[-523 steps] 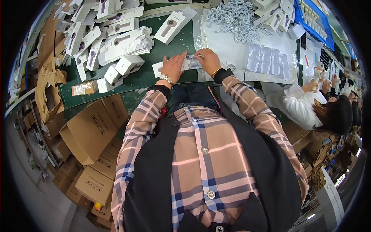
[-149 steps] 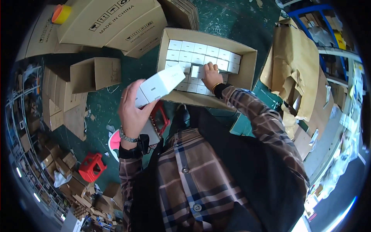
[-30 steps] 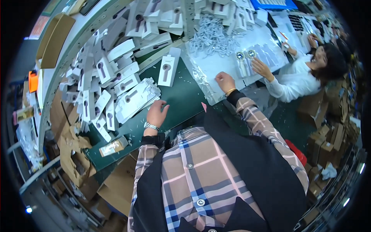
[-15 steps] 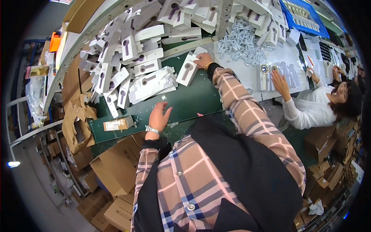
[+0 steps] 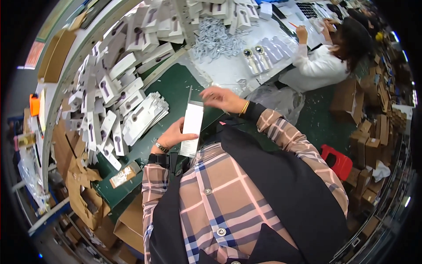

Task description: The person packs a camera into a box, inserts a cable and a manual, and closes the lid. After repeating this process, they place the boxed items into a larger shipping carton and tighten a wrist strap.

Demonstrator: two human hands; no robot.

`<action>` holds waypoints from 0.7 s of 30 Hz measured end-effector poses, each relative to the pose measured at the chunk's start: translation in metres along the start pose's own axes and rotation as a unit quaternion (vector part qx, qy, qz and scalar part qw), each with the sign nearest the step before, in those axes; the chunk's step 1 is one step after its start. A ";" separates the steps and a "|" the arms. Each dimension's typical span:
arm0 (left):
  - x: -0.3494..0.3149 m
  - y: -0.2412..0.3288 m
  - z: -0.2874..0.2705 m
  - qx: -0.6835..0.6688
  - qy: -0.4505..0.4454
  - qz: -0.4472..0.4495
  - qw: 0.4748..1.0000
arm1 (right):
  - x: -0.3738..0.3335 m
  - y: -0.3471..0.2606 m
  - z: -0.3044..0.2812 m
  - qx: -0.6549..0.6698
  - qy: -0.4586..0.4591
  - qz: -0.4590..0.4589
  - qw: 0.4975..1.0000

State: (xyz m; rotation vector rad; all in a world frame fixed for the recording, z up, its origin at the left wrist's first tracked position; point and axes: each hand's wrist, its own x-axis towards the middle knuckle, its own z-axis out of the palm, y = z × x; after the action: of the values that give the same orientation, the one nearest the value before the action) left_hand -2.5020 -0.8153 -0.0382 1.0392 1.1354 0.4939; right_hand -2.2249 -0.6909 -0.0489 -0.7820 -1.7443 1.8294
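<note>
My left hand point(image 5: 172, 136) is closed around a slim white box point(image 5: 193, 119), held upright just in front of my chest. The box's upper end is open, and a thin flap stands up there. Beside that open end is my right hand point(image 5: 226, 99), its slightly blurred fingers apart and nothing seen in them. What is inside the box is hidden from this angle. To the left, a stack of flattened white cartons point(image 5: 147, 115) lies on the green table point(image 5: 176, 79). Many white boxes with a purple device printed on them point(image 5: 105, 90) are heaped behind it.
A tangle of pale cables point(image 5: 217, 42) lies on the white table, near round-headed handheld devices point(image 5: 253, 61). A co-worker in white point(image 5: 321, 66) sits at the right. A small brown carton point(image 5: 124, 175) rests at the green table's left edge. A red stool point(image 5: 336, 163) stands on the floor.
The white box has come off the table toward my chest, passing into my left hand. My right hand has let go. My view has turned, and the co-worker's hands have moved away from the devices.
</note>
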 end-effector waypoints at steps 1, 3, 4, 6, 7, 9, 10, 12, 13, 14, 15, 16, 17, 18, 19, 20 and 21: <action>0.008 0.001 0.004 -0.002 0.031 0.001 1.000 | -0.004 0.012 -0.027 -0.035 0.077 0.068 0.994; 0.030 0.002 0.003 0.034 0.059 0.001 0.998 | -0.007 0.082 -0.095 -0.238 0.248 0.040 0.938; 0.040 -0.001 0.001 0.061 0.103 0.003 0.993 | -0.013 0.088 -0.124 -0.360 0.279 0.081 0.886; 0.061 -0.004 0.001 0.082 0.152 -0.001 0.985 | -0.017 0.097 -0.155 -0.474 0.296 0.121 0.820; 0.072 -0.004 0.002 0.155 0.200 -0.014 0.967 | -0.015 0.097 -0.166 -0.539 0.295 0.130 0.779; 0.095 -0.004 0.006 0.296 0.290 -0.043 0.909 | -0.010 0.101 -0.188 -0.659 0.286 0.142 0.681; 0.107 -0.006 0.009 0.290 0.295 -0.050 0.909 | -0.006 0.106 -0.196 -0.660 0.276 0.139 0.684; 0.132 -0.015 0.012 0.359 0.350 -0.062 0.863 | 0.004 0.129 -0.202 -0.705 0.244 0.125 0.654; 0.144 -0.019 0.013 0.393 0.376 -0.068 0.837 | 0.009 0.140 -0.207 -0.726 0.228 0.117 0.638; 0.152 -0.019 0.016 0.387 0.381 -0.080 0.836 | 0.018 0.136 -0.203 -0.726 0.216 0.113 0.643; 0.160 -0.019 0.019 0.398 0.385 -0.132 0.822 | 0.024 0.133 -0.195 -0.674 0.204 0.143 0.695; 0.165 -0.019 0.023 0.406 0.390 -0.185 0.806 | 0.029 0.123 -0.185 -0.619 0.189 0.173 0.742; 0.171 -0.020 0.025 0.414 0.390 -0.234 0.788 | 0.031 0.122 -0.184 -0.560 0.175 0.206 0.783; 0.175 -0.021 0.026 0.409 0.391 -0.244 0.788 | 0.033 0.120 -0.187 -0.561 0.164 0.205 0.785; 0.177 -0.027 0.025 0.404 0.396 -0.244 0.788 | 0.035 0.121 -0.194 -0.579 0.158 0.123 0.790; 0.178 -0.033 0.024 0.400 0.401 -0.244 0.787 | 0.037 0.122 -0.201 -0.593 0.150 0.040 0.790; 0.178 -0.038 0.023 0.397 0.407 -0.245 0.786 | 0.039 0.123 -0.208 -0.599 0.143 -0.045 0.786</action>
State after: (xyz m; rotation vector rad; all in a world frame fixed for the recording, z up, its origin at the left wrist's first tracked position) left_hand -2.4187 -0.7040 -0.1582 1.1853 2.4559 -0.0219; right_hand -2.1031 -0.5225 -0.1787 -1.2689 -2.5444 0.2655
